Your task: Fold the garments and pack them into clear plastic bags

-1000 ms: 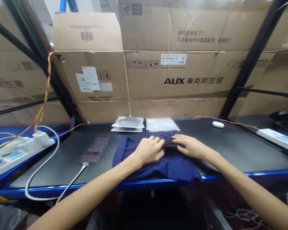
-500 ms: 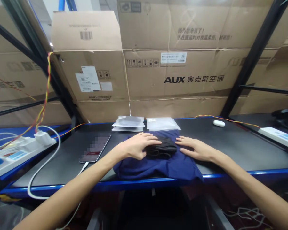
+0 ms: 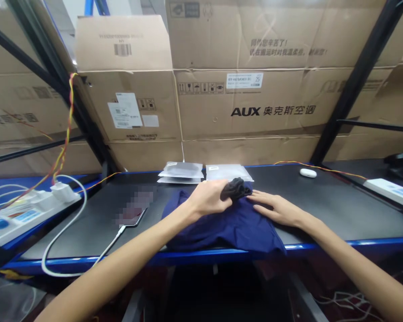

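Observation:
A bundled black cloth (image 3: 235, 189) is gripped in my left hand (image 3: 211, 197), just above the far part of a dark blue cloth (image 3: 218, 230). The blue cloth lies spread at the front of the dark table, its near right corner reaching the edge. My right hand (image 3: 275, 208) rests on the right side of the blue cloth, fingers stretched out, fingertips close to the black bundle. Behind the blue cloth lie two stacks of clear plastic packets, a left one (image 3: 181, 172) and a right one (image 3: 226, 172).
On the left are a phone (image 3: 132, 214) with a white cable and a power strip (image 3: 27, 214). A white case (image 3: 308, 173) and another power strip (image 3: 391, 192) sit on the right. Cardboard boxes (image 3: 272, 134) stand behind the table (image 3: 329, 205).
My left hand has closed on the black cloth and lifted it up and to the right off the blue cloth. My right hand has barely moved.

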A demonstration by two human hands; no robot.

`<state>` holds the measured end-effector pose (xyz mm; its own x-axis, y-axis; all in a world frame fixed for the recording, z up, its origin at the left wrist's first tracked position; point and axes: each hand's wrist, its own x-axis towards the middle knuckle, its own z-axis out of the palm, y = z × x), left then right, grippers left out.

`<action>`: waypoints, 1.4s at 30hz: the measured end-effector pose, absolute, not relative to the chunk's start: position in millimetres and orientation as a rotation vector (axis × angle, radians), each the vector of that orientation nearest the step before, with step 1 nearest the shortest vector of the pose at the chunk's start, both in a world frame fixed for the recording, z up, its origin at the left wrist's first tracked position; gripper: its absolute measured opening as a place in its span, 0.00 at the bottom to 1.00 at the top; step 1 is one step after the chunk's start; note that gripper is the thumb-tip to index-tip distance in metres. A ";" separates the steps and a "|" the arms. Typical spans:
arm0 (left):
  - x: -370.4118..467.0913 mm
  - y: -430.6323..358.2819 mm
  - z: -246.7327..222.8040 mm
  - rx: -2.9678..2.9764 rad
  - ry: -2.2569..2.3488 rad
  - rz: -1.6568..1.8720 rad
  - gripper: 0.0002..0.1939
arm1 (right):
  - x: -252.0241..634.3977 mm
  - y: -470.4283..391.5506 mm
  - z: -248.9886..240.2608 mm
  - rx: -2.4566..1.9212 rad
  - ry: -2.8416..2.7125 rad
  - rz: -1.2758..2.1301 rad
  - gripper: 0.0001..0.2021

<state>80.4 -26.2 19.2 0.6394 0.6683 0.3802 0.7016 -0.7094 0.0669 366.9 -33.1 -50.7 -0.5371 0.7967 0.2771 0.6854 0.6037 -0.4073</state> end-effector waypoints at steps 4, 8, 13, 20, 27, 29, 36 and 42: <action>115.9 -35.0 14.7 -2.708 -1.303 -0.511 0.13 | 367.6 -32.9 -46.9 -1.230 -2.227 0.339 0.22; 141.4 -38.3 -2.1 -2.770 -1.332 -0.319 0.17 | 368.5 -35.6 -43.4 -1.323 -2.145 0.341 0.23; 138.2 -40.3 -15.2 -2.865 -1.299 -0.468 0.26 | 363.1 -41.3 -40.4 -1.273 -2.176 0.363 0.24; 120.9 -33.9 -13.0 -2.852 -1.293 -0.641 0.12 | 360.1 -38.7 -49.6 -1.220 -2.263 0.317 0.25; 99.1 -29.8 -7.4 -2.877 -1.405 -1.046 0.06 | 361.4 -38.8 -56.3 -1.276 -2.365 0.193 0.27; 87.1 -32.3 -5.1 -2.838 -1.473 -1.230 0.07 | 361.0 -39.3 -54.9 -1.299 -2.380 0.189 0.26; 48.4 -44.5 -7.7 -2.625 -1.655 -0.900 0.16 | 362.9 -37.8 -56.7 -1.323 -2.400 0.179 0.26; 34.5 -45.3 -19.7 -2.569 -1.671 -0.440 0.13 | 364.9 -36.3 -60.8 -1.337 -2.381 0.195 0.26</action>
<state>34.5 -45.3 -19.7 0.3773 0.8887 0.2605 0.9017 -0.4166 0.1152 364.9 -36.3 -60.8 -0.4616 0.8433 0.2751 0.7872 0.5324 -0.3111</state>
